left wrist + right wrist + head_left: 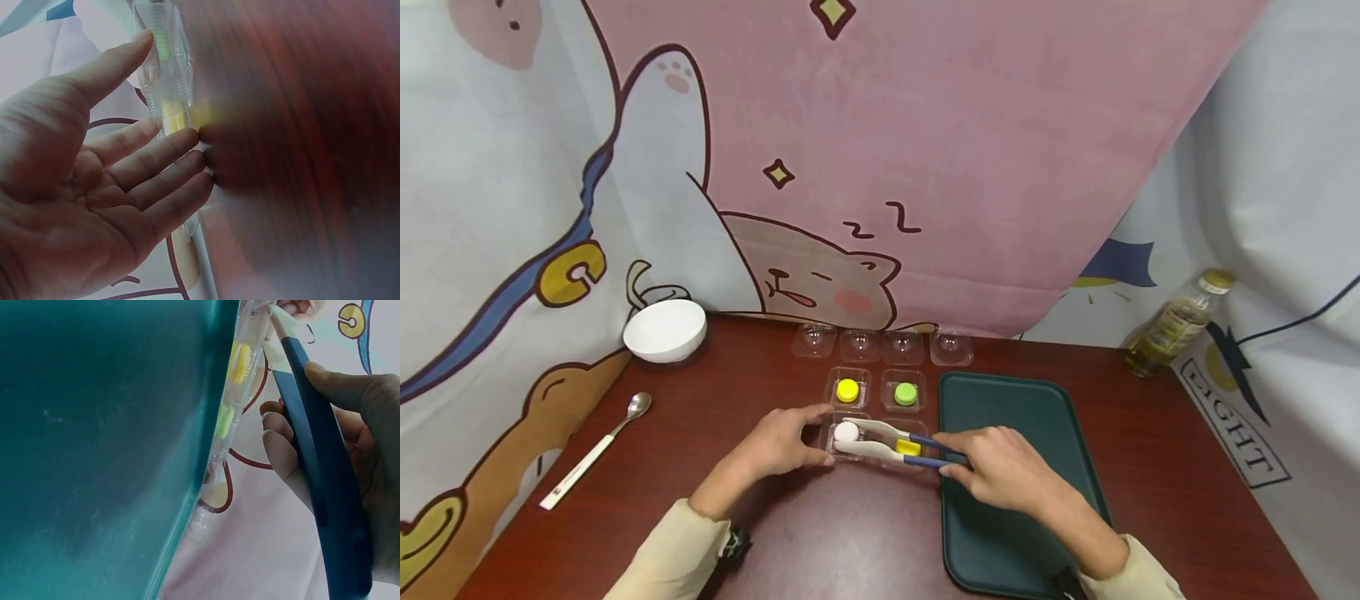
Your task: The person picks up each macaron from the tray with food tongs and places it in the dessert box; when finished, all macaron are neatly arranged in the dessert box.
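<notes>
My right hand (1003,467) grips blue-handled tongs (928,450), their pale arms pointing left. The spread tips lie on either side of a round white piece (846,432) over the near left clear plastic cup; whether they touch it is unclear. My left hand (780,443) is at that cup's left side, thumb and fingers extended and apart; the left wrist view shows them beside the clear plastic (181,75). Behind the tongs, a yellow piece (907,447) sits in the near right cup. Yellow (847,390) and green (906,394) round pieces occupy the two far cups.
Several clear domed lids (860,343) line the back of the table. A dark green tray (1022,533) lies under my right arm. An oil bottle (1180,325) stands back right; a white bowl (666,332) and a spoon (591,457) are on the left.
</notes>
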`<state>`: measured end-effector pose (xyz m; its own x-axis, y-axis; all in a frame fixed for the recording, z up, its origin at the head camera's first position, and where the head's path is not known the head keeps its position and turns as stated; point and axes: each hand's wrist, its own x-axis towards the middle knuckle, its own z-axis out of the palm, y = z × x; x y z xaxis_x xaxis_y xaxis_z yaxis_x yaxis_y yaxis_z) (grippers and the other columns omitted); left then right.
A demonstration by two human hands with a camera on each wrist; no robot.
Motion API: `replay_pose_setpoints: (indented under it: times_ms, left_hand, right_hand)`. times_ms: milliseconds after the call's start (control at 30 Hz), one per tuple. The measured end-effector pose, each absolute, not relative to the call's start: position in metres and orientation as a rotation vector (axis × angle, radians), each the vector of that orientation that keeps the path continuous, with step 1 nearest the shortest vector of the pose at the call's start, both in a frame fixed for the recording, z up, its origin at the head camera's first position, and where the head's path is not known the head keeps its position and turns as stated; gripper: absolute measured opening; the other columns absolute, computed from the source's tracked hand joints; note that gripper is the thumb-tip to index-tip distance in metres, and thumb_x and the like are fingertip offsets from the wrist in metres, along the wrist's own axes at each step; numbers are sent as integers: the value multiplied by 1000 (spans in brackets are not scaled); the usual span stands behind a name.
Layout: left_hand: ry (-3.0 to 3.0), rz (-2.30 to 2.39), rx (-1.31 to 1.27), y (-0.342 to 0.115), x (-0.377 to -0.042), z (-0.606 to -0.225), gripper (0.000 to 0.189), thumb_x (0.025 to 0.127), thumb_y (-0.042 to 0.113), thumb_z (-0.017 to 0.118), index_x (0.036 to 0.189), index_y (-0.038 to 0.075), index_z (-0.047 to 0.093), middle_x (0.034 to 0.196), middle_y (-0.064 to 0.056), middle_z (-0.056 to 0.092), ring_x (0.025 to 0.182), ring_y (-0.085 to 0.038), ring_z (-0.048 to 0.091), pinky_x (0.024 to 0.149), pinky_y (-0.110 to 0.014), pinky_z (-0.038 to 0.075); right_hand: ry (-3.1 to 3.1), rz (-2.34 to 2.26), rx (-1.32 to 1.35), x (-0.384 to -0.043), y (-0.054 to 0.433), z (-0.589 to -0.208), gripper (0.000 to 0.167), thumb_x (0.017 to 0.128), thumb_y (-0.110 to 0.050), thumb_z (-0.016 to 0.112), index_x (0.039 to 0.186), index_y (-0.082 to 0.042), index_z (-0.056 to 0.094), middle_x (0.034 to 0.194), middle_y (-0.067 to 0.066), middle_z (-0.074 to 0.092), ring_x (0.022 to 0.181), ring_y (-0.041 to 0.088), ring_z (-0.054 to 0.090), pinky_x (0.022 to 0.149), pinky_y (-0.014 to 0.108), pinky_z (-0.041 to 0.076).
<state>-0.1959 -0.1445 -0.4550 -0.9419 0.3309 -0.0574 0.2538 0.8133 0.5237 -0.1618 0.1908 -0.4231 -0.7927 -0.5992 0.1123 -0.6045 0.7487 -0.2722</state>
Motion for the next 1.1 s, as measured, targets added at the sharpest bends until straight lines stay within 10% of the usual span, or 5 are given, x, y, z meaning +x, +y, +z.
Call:
replay_pose_setpoints:
  times_ms: [1100]
  left_hand:
    - [2849, 773, 425, -140, -194, -452, 79, 70, 34, 92, 140, 16, 60, 124, -6, 74, 114, -32, 68, 97, -47, 53]
  right_hand:
    - [-2950, 448, 1060, -163, 191, -413, 41, 89, -31, 78, 125, -12, 72, 104, 3, 78, 54, -4, 38, 48, 18, 32]
